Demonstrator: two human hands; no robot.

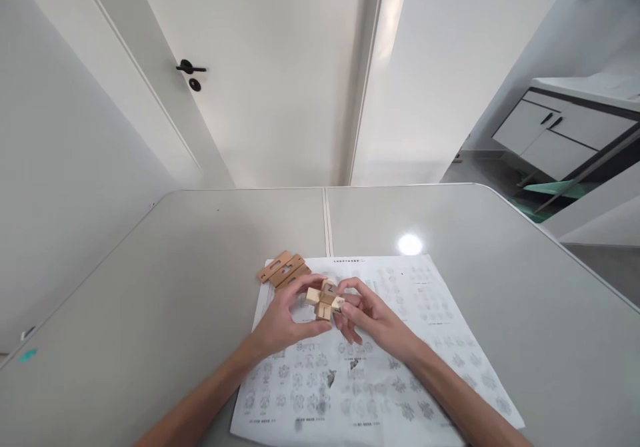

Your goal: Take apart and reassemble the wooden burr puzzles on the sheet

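Observation:
Between my two hands is a small wooden burr puzzle (327, 294) of light interlocking blocks, with dark letters on some faces. My left hand (290, 314) curls around its left side, thumb below and fingers above. On the right side, my right hand (367, 314) pinches one block of it between thumb and index finger, the other fingers curled beneath. The puzzle is held above a large printed instruction sheet (400, 360). Several brown slotted wooden pieces (284, 269) lie beside my left hand, at the sheet's upper left corner.
A grey table (150, 314) with a centre seam and rounded far corners carries the sheet. Behind it is a white door with a black handle (192, 67). A white cabinet (560, 127) stands at the far right. A bright light reflection shows on the tabletop.

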